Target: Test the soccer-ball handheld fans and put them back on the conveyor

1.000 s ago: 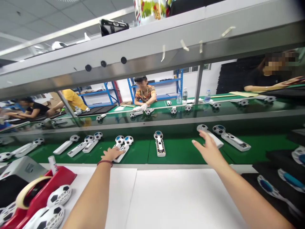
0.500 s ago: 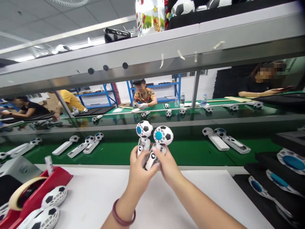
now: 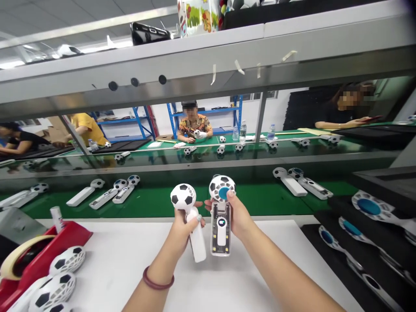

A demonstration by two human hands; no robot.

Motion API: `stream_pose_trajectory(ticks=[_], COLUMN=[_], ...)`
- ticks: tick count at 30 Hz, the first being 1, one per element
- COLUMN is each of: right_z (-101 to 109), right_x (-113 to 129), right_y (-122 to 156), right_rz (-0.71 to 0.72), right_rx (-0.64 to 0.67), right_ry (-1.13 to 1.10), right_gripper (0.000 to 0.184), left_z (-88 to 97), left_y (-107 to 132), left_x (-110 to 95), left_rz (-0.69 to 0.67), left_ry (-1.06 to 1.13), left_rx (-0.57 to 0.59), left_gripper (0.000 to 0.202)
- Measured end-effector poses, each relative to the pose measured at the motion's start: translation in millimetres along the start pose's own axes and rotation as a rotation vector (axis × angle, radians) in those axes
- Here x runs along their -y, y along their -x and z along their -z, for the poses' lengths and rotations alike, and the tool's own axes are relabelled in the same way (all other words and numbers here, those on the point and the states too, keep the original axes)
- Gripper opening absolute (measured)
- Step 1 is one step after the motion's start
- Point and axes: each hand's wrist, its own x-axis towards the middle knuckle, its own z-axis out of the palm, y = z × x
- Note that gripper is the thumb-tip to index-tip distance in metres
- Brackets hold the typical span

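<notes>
My left hand is shut around a white handheld fan, whose head is a black-and-white soccer ball. My right hand grips a second fan with a clear handle that shows its inner electronics and a small lit display. Its ball-patterned head has a blue centre. Both fans stand upright above the white work surface, a short gap between them.
Several similar fans lie on the green conveyor belt beyond a metal rail. A red tape dispenser and soccer-ball shells sit at left. Black foam trays hold blue-centred parts at right. A metal shelf crosses above; a gloved co-worker sits opposite.
Both hands lifted a fan each from the belt and brought them together, then moved them apart. The left fan has turned to show its plain white back and the right fan its clear handle.
</notes>
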Motion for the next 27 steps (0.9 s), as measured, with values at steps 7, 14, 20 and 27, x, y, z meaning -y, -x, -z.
stream_pose_trajectory(ticks=[7,14,20,27], right_z=[16,55,77,63], right_x=[-12,-45,-75,-70], right_y=[-2,-9,-5,6], right_rz=[0.165,0.337,-0.046,-0.224], right_rx=[-0.08,0.025,0.071,0.105], right_ry=[0.299,0.301,0.396,0.062], right_gripper=[0.058,0.073,0.064,0.069], left_z=[0.7,12.3,26.4,19.2], left_y=[0,5,-2,3], left_x=[9,51,69,66], left_rz=[-0.175,-0.247,0.027,0.253], left_ry=[-0.421,-0.526,-0.043,0.19], left_rx=[-0.143,-0.13,-0.006,0.025], left_gripper=[0.084,0.082,0.078,0.05])
